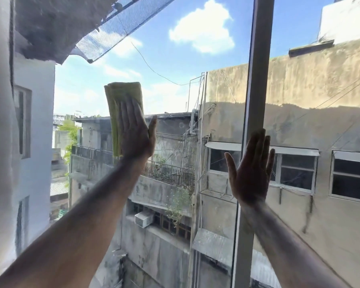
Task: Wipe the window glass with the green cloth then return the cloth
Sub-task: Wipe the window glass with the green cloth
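A folded green cloth (116, 100) lies flat against the window glass (170, 65), left of centre. My left hand (136, 132) presses on it with a flat palm and straight fingers; the cloth sticks out above and to the left of the fingers. My right hand (250, 169) rests flat with fingers spread, partly over the grey vertical window frame bar (258, 80) and the pane beside it. It holds nothing.
The vertical frame bar splits the window into a wide left pane and a right pane. A white wall edge (0, 142) borders the left side. Through the glass are concrete buildings, railings, wires and blue sky.
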Available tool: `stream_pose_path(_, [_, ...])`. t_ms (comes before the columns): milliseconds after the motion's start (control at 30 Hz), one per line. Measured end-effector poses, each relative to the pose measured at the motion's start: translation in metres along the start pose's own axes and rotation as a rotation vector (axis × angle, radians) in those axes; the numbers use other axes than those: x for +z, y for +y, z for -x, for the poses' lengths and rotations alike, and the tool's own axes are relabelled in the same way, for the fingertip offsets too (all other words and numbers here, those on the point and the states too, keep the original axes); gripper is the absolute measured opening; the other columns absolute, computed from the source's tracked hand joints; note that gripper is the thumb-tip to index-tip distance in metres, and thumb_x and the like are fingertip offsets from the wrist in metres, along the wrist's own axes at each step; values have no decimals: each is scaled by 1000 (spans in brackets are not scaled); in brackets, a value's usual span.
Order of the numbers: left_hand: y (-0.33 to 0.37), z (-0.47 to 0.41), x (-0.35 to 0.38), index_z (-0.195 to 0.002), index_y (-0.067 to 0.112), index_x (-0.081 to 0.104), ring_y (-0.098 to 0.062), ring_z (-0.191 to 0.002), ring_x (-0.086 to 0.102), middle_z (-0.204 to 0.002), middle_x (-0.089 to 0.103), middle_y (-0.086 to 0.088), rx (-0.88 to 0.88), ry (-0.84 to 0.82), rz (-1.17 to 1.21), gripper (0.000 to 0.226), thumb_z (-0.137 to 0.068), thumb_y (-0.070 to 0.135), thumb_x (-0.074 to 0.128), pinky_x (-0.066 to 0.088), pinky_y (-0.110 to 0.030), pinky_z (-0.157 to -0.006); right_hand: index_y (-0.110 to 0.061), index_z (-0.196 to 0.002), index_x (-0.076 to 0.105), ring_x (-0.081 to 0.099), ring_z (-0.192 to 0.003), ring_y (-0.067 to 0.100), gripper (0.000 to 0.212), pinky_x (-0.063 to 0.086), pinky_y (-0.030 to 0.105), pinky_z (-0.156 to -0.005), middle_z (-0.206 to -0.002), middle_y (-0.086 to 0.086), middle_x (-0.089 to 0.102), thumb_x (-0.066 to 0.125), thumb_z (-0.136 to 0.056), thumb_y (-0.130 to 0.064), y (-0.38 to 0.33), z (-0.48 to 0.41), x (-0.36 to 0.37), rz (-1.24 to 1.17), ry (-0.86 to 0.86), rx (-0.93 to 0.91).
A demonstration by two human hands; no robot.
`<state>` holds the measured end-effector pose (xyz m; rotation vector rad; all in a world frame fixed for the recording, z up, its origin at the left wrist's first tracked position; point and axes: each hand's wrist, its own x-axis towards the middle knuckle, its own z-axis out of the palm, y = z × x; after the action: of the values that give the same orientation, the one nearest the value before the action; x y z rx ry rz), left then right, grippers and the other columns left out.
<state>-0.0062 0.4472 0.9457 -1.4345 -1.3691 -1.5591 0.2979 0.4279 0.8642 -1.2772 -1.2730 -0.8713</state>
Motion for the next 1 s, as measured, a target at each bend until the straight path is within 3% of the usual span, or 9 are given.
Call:
stream_pose_path(100, [34, -20, 16, -165, 6, 9, -29, -164, 8, -175, 11, -15, 165, 21, -18, 82, -106, 63, 13, 14, -49, -134, -7, -169, 2, 5, -168, 27, 90, 17, 58, -134, -180, 12, 0, 20, -107, -69, 2, 1, 6, 27, 39, -7])
stream_pose_path(233, [61, 16, 40, -166, 7, 14, -27, -164, 9, -175, 14, -14, 621, -94, -67, 83, -106, 64, 25, 11, -47, -135, -6, -169, 5, 7, -167, 27, 87, 17, 57, -134, -179, 13, 4, 17, -108, -67, 3, 0, 8, 39, 52, -23])
stream_pose_path(400, [3, 116, 32, -163, 9, 28, -28, -162, 21, -171, 25, -13, 1037, -272, -202, 81, -105, 65, 35, 21, -49, -133, -5, -169, 8, 8, -167, 28, 88, 16, 56, -134, -179, 13, 6, 15, -108, -68, 3, 1, 7, 42, 67, -34])
stream_pose_path(467, [-35, 131, 20, -162, 9, 32, -26, -161, 25, -170, 31, -12, 970, -257, -195, 78, -105, 63, 38, 28, -52, -129, -6, -169, 7, 7, -168, 27, 88, 17, 56, -134, -179, 13, 5, 17, -108, -68, 3, 2, 8, 37, 68, -32])
stream_pose_path(567, [-61, 105, 6, -164, 9, 22, -26, -162, 17, -172, 23, -13, 572, -152, -158, 78, -106, 62, 25, 22, -54, -131, -8, -170, 4, 5, -168, 26, 88, 16, 56, -134, -180, 12, 3, 17, -107, -69, 3, 1, 10, 49, 68, -26])
stream_pose_path(700, [-16, 28, 2, -166, 13, 11, -24, -164, 7, -175, 13, -9, 214, -43, -42, 79, -104, 63, 9, 13, -50, -134, -7, -169, 5, 6, -168, 27, 87, 17, 57, -134, -179, 13, 4, 17, -108, -68, 4, 1, 11, 52, 75, -29])
stream_pose_path(767, [16, 13, 12, -166, 12, 13, -25, -164, 11, -175, 17, -10, 277, -37, -58, 77, -106, 61, 13, 14, -51, -133, -7, -169, 6, 7, -167, 27, 86, 18, 57, -133, -179, 13, 5, 17, -108, -67, 4, 2, 10, 52, 83, -30])
stream_pose_path(867, [45, 45, 35, -165, 9, 20, -25, -164, 14, -174, 21, -11, 598, -89, -110, 78, -107, 62, 25, 11, -50, -134, -6, -169, 8, 9, -167, 28, 84, 18, 57, -133, -179, 14, 8, 19, -109, -65, 3, 2, 11, 53, 95, -31])
stream_pose_path(1000, [0, 142, 40, -164, 12, 25, -26, -161, 23, -172, 29, -11, 955, -201, -180, 81, -104, 64, 40, 22, -53, -131, -7, -169, 8, 10, -167, 29, 83, 18, 56, -133, -179, 14, 9, 22, -110, -64, 4, 1, 12, 68, 108, -36])
